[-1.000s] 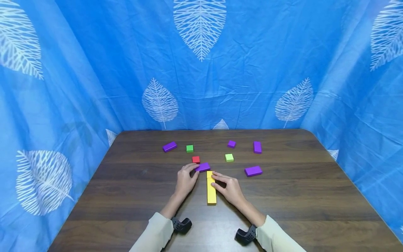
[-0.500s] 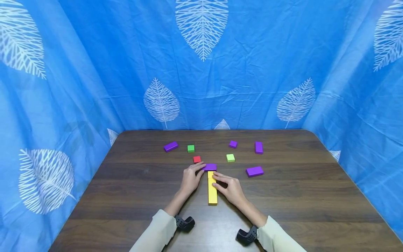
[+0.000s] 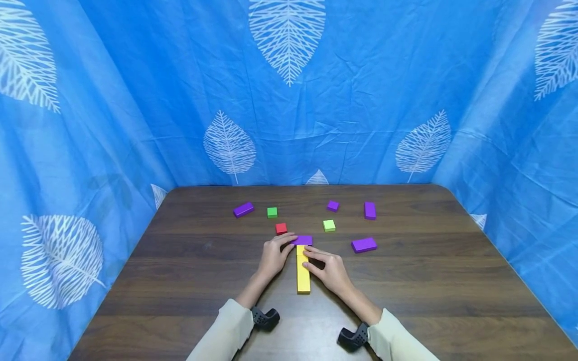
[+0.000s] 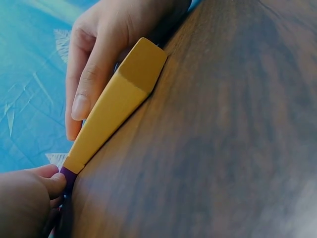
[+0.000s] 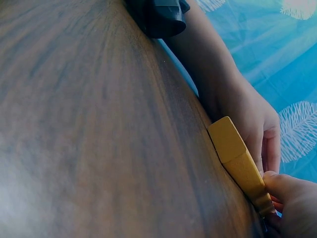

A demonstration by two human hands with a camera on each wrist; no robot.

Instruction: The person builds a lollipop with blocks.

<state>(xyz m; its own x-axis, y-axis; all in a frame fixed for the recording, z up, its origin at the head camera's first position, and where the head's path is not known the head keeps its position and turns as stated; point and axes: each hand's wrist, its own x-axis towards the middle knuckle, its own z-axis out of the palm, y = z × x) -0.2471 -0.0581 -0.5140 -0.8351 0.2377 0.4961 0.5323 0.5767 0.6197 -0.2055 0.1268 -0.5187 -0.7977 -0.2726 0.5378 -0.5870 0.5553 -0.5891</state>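
Observation:
In the head view, my left hand (image 3: 272,258) pinches the left end of a purple rectangular block (image 3: 304,240) between thumb and fingers. That block lies crosswise at the far end of a yellow row, made of a small yellow block (image 3: 300,249) and a long yellow block (image 3: 303,278) in line. From the right, my right hand (image 3: 333,271) touches the row's side, fingertips at the small block and thumb at the long one. The left wrist view shows the left thumb on the purple block (image 4: 68,177), right against the yellow end.
A red block (image 3: 281,228) sits just beyond my left fingers. Farther back are a green block (image 3: 272,212), a light green block (image 3: 329,225) and several purple blocks, one (image 3: 364,245) to the right. A blue leaf-patterned curtain (image 3: 289,125) surrounds the wooden table (image 3: 406,301).
My left hand has moved right with the purple block, which has turned from slanted to square across the far end of the yellow row. My right hand has stayed put.

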